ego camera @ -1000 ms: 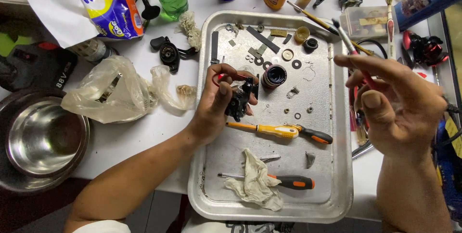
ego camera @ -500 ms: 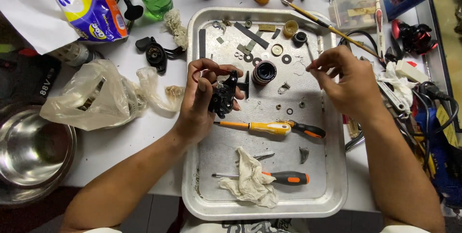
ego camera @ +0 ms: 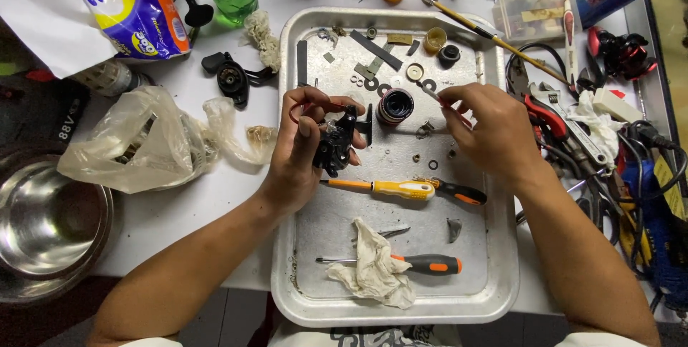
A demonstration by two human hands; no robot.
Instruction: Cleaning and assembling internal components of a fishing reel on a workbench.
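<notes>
Over the metal tray [ego camera: 502,275] we hold the black reel body [ego camera: 335,145] clasped in our left hand [ego camera: 304,153]; it looks rigid, compact and probably greasy, best gripped around its frame. Our right hand [ego camera: 494,132] pinches a thin tool [ego camera: 431,93]. Loose washers [ego camera: 373,83], a spool [ego camera: 395,105] and the yellow screwdriver [ego camera: 390,188] crowd close.

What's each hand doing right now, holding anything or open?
Left hand: closed around a black reel body, held above the metal tray.
Right hand: fingers pinched on a thin tool; what kind cannot be told.
</notes>
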